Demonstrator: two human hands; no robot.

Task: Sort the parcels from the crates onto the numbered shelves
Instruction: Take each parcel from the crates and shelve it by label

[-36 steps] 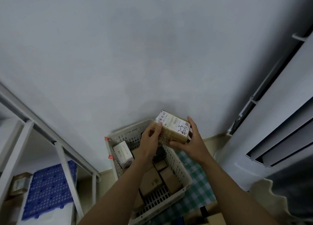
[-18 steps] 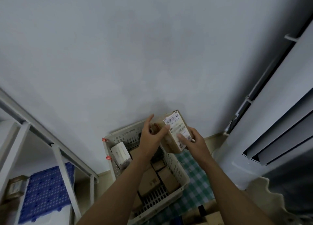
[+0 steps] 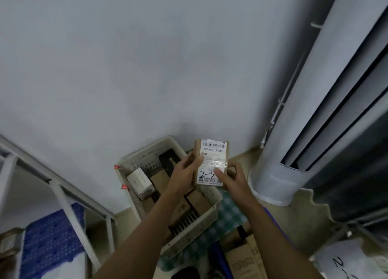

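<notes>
In the head view we hold the parcel (image 3: 213,152) upright over the far right corner of the crate (image 3: 144,159), near the bare wall (image 3: 147,68). Our left hand (image 3: 182,173) grips its left edge and our right hand (image 3: 233,179) pinches its lower right corner. Its label reads 502-602-12-815, with 2-3 handwritten. A white column (image 3: 294,131) stands on the right and a shelf frame (image 3: 63,188) on the left.

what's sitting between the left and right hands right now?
A brown parcel, white label handwritten 2-3: left hand grips its left edge, right hand its lower right corner. Seen in the head view.
</notes>
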